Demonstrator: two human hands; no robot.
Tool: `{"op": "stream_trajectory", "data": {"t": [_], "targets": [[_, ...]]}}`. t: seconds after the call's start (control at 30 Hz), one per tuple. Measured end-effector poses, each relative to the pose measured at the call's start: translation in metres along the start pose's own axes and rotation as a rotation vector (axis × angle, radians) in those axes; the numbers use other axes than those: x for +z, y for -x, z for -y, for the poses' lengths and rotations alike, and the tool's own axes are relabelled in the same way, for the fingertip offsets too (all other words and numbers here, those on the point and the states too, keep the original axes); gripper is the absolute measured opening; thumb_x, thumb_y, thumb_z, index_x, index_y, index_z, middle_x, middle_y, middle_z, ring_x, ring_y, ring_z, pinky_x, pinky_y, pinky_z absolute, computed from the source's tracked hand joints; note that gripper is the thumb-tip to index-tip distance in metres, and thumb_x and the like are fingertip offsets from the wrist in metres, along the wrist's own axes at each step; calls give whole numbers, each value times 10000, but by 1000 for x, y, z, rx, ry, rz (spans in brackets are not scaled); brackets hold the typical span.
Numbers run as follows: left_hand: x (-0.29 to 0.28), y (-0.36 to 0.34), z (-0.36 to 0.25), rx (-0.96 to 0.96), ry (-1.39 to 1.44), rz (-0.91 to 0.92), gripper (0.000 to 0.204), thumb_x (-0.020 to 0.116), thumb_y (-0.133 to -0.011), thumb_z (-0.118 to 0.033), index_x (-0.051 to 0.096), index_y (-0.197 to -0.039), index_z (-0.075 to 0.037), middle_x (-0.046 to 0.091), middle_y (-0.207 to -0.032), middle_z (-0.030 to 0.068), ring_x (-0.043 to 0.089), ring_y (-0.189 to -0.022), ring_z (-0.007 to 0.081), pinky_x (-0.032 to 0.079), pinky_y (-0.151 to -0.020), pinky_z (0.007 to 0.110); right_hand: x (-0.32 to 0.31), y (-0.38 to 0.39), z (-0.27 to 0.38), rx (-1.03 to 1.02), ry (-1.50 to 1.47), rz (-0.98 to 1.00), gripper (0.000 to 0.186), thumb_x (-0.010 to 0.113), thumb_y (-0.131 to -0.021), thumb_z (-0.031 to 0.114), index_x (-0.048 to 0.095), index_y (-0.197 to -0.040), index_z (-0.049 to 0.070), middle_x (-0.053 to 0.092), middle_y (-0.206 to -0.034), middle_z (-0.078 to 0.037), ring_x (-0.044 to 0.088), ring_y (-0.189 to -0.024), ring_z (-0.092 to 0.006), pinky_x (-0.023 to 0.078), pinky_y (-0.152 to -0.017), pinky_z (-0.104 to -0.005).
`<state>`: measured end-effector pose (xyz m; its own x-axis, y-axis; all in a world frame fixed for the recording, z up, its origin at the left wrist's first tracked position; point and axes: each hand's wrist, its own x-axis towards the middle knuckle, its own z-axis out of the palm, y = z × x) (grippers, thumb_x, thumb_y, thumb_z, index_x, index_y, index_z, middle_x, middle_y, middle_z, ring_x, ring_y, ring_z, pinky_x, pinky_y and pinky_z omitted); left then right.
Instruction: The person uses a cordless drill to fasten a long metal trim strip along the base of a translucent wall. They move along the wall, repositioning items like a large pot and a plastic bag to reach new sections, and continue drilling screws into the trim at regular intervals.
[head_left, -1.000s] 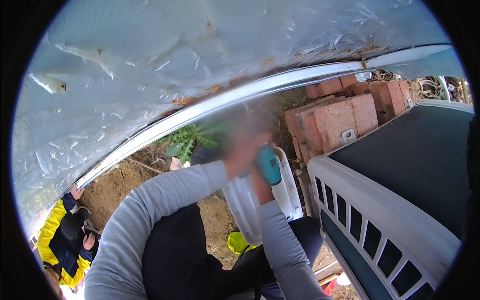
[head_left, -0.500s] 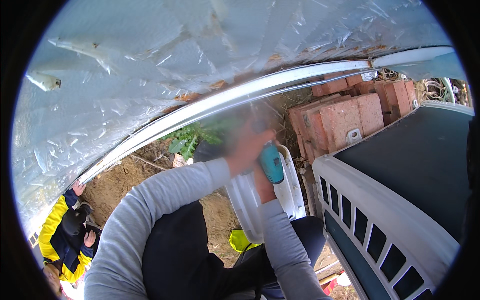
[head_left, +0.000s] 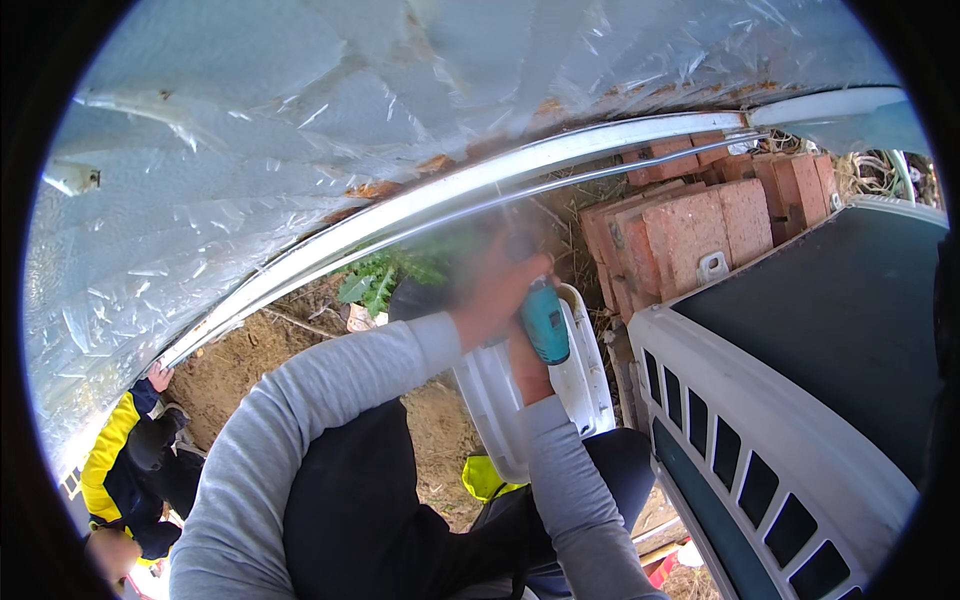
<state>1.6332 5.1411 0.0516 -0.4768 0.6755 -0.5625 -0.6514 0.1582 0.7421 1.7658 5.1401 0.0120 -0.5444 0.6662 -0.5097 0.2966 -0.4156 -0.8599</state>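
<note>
Both my hands are at a teal power drill [head_left: 545, 325], in front of the white metal rail [head_left: 440, 180] along the bottom of the plastic sheeting. My left hand [head_left: 490, 295] closes round the drill's front part, its fingertips blurred. Beneath the drill body my right hand [head_left: 527, 362] is wrapped at the handle, most of it hidden. The drill's front end points away from me toward the rail; its tip is smeared and I cannot make out a bit. Below my hands stands a white plastic tub [head_left: 500, 425], partly covered by my right forearm.
Stacked red bricks [head_left: 690, 235] lie at the far right. A large dark-topped box with a slotted pale side [head_left: 690, 345] stands close on my right. Green leaves [head_left: 380, 280] grow beside the rail. At lower left another person [head_left: 130, 460] in yellow and navy touches the rail's end.
The other person's lower hand has dropped out of sight, and their head has shifted. The view has moved slightly; my hands and the drill stay nearly in place.
</note>
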Motion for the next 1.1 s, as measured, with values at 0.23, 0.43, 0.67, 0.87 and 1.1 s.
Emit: {"op": "stream_trajectory", "data": {"t": [0.23,0.43,0.67,0.87,1.1], "targets": [[-1,-3,7,20,45,23,518,653,-960,-49,447,-1435,-24,657,-1020,123,706,-878,248,591,-822,365,1,1,5,21,-12,-10,665,722,-975,144,411,-1554,43,539,-1492,-105,532,-1366,-208,447,-1119,-340],[-2,-5,8,1,20,15,513,668,-952,-60,454,-1416,-17,657,-1019,123,706,-869,249,590,-830,375,0,0,-1,-29,-14,-6,701,721,-976,137,377,-1579,41,500,-1538,-102,504,-1396,-207,430,-1143,-334],[-3,-5,10,9,12,9,558,676,-953,-77,435,-1453,-20,660,-1032,124,707,-872,248,591,-837,374,-1,-2,-19,-15,10,-6,717,716,-977,110,356,-1593,41,484,-1561,-100,487,-1416,-203,416,-1160,-333],[-5,-6,12,-22,43,20,594,679,-954,-82,401,-1476,-32,665,-1030,122,713,-870,247,596,-820,370,0,-1,-12,-55,-33,-2,723,740,-962,116,375,-1581,44,501,-1543,-91,505,-1398,-199,432,-1142,-336],[-5,-5,9,-44,28,-7,597,720,-929,-140,435,-1442,-32,678,-1042,140,718,-891,268,589,-833,385,-4,-4,-27,-94,178,7,650,690,-1007,167,387,-1571,54,509,-1528,-77,517,-1381,-199,434,-1138,-339]]}}
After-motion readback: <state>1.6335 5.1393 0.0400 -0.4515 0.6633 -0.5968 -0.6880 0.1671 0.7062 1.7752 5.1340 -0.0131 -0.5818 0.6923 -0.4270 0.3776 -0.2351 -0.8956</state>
